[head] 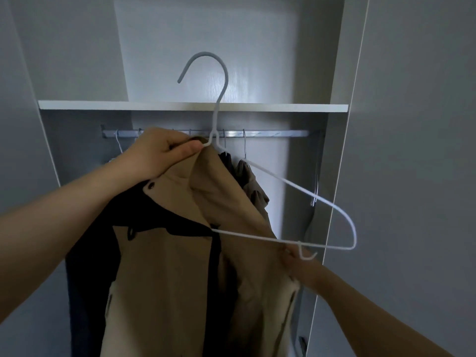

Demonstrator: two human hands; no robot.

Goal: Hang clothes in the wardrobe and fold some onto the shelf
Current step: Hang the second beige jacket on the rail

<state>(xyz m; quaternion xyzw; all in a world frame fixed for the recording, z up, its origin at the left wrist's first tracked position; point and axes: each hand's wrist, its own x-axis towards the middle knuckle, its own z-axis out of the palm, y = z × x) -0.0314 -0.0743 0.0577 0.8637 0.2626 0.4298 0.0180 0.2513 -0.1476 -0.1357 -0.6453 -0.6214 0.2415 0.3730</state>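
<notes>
Tan jacket (180, 266) half-dressed on a white wire hanger (226, 78), held up in front of the wardrobe rail (273, 133).
The left hand (159, 153) pinches the hanger's neck and the collar together, pinning that shoulder in place. The hanger's other arm juts out bare (nothing over it yet), so the right hand (298, 264), fingers closed on the jacket's loose side, seems set to pull it across.

The scene is dim and grey, with the brightest patch a soft sheen on the back panel (231, 73) above the shelf (154, 105); lower down the wardrobe (85, 150) lies in shadow. The right hand (296, 264) is motion-blurred, and the wide lens bends the side edges (346, 99) outward.
</notes>
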